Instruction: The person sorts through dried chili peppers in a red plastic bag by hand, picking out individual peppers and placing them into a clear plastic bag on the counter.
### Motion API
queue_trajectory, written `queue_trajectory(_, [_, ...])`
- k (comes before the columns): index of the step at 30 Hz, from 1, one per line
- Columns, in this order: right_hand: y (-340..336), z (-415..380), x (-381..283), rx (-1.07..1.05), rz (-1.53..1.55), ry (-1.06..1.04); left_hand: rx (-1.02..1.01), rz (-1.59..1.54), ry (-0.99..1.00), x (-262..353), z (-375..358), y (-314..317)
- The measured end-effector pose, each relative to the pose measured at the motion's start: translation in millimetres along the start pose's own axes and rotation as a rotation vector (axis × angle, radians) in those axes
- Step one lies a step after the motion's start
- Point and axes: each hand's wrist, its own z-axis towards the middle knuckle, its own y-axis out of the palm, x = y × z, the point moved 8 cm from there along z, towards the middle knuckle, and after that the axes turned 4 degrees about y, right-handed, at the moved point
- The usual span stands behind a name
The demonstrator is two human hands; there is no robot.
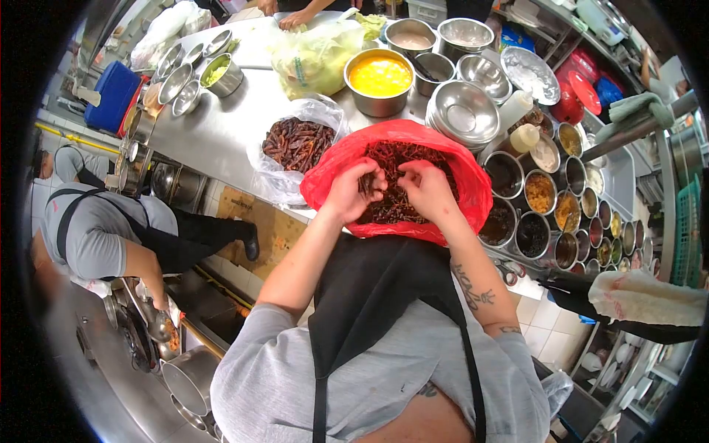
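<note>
A red plastic bag [473,193] lies open at the table edge in front of me, holding a heap of dark red dried pieces [399,210]. Both hands are over its mouth. My left hand [354,190] is curled at the left side of the heap, with some dark dried pieces in its fingers. To its right, my right hand [428,190] has its fingers pressed together at the tips; what they hold, if anything, is too small to make out. A clear plastic bag [260,164] of dried chillies [298,145] stands just left of the red bag.
A metal pot of yellow liquid [379,77] and stacked metal bowls [464,112] stand behind the red bag. Many containers of sauces [539,192] line the right side. A co-worker [96,229] bends over a stove at left. Another person's hands [297,18] are across the table.
</note>
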Motion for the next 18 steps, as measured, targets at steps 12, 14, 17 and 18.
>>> queue_trajectory(12, [11.3,19.9,3.2,0.198,-0.277,-0.180,0.135,0.626,0.416,14.9,16.7,-6.7])
queue_trajectory(14, [13.7,16.6,-2.7,0.095,-0.146,-0.110,0.119,0.719,0.527,16.7,16.5,-3.0])
queue_trajectory(17, [15.9,9.0,-9.8,0.082,-0.019,-0.201,0.123,0.658,0.480,13.3,17.3,-7.9])
queue_trajectory(18, [13.8,7.0,-11.4,0.067,0.028,-0.198,0.114,0.611,0.467,14.3,16.8,-7.4])
